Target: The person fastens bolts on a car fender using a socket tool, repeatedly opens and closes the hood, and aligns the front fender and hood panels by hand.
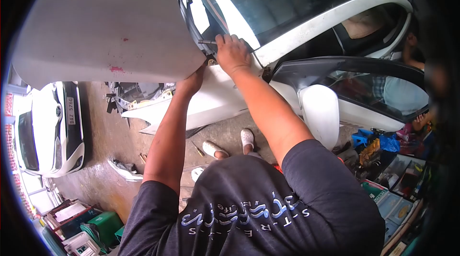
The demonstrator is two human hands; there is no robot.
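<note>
My right hand (232, 54) is closed around a metal rod-shaped tool (207, 42), whose end sticks out to the left below the windshield. The rest of the tool is hidden by the fingers. At the rear corner of the raised hood (115, 21), my left hand (193, 81) reaches up by the hinge (211, 61). Its fingers are mostly hidden behind the hood edge. Below both hands runs the white front fender (206, 100) of the car. The windshield (287, 2) lies just beyond my right hand.
The car's front door stands ajar, with a white side mirror (319, 117) near my right arm. A person (402, 93) is beyond the door. Another white car (48, 129) is parked at left. A removed car part (124, 170) and a screwdriver-like tool (197, 148) lie on the floor. Toolboxes (393, 213) stand at right.
</note>
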